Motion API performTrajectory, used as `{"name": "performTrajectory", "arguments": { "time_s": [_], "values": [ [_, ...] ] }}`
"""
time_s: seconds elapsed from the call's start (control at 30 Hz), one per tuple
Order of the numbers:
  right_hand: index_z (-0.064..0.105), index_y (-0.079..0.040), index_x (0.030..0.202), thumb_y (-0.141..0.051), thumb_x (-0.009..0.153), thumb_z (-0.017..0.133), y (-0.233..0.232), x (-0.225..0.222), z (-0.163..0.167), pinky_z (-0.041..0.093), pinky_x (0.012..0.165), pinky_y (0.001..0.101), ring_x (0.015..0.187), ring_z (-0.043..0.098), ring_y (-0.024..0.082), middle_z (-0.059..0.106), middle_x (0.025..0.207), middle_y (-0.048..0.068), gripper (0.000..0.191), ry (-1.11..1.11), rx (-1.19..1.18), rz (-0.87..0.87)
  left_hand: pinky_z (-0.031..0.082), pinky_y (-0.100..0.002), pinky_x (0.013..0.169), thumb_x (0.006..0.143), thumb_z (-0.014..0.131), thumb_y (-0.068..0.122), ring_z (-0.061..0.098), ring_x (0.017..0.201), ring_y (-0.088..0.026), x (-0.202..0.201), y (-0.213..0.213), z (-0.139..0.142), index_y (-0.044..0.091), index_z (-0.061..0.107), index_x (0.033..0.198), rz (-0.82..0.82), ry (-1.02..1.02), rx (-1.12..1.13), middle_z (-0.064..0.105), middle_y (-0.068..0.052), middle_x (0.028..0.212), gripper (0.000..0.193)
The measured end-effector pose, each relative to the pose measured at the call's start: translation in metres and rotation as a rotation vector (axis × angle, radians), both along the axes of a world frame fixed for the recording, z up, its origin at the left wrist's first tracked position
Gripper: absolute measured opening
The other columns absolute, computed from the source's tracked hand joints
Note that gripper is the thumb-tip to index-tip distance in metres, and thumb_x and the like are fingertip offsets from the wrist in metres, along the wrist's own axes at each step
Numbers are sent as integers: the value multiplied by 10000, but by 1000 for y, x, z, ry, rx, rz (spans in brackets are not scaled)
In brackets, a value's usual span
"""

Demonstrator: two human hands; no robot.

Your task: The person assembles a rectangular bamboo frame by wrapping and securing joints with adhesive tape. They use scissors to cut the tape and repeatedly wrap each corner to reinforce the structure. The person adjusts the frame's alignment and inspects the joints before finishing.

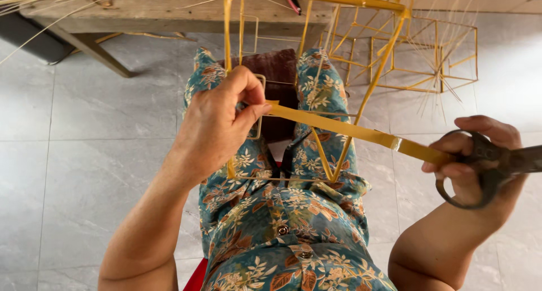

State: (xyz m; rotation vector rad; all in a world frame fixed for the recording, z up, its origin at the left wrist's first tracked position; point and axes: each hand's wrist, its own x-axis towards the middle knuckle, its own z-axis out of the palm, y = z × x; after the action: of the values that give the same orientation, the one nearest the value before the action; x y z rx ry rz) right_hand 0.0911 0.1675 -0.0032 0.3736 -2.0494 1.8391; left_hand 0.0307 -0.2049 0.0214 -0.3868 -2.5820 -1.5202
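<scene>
Pinching one end of a yellow tape strip (344, 130) between thumb and fingers of the left hand (217, 124), stretching it taut across a bamboo frame (316, 59) over the lap, right hand (480, 164) gripping dark scissors (488, 161) at its far end, fingers through the handles

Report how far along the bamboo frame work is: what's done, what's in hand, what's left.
Done: a finished-looking bamboo frame stands on the floor, and the frame on the lap already has its bars joined. In hand: the left hand pinches a yellow tape strip pulled taut, while the right hand holds dark scissors at its far end. Left: the strip is not yet cut.
</scene>
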Motion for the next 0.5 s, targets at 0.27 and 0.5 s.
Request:
{"name": "performTrajectory", "arguments": {
  "time_s": [0.27,0.5],
  "values": [
    [448,45,1398,28,981,787,48,-29,-44,578,699,248,782,741,224,704,934,182,538,4,82,75,506,-288,549,963,744,97,658,608,-132,5,24,1,55,542,974,78,-25,-40,701,-32,778,207],
    [484,51,1396,41,966,786,50,-55,-68,602,708,275,805,743,229,714,972,162,526,29,-9,143,533,-312,588,995,726,142,749,758,-195,9,40,-3,87,542,1036,160,195,-153,742,-15,846,197]
  ]
}}
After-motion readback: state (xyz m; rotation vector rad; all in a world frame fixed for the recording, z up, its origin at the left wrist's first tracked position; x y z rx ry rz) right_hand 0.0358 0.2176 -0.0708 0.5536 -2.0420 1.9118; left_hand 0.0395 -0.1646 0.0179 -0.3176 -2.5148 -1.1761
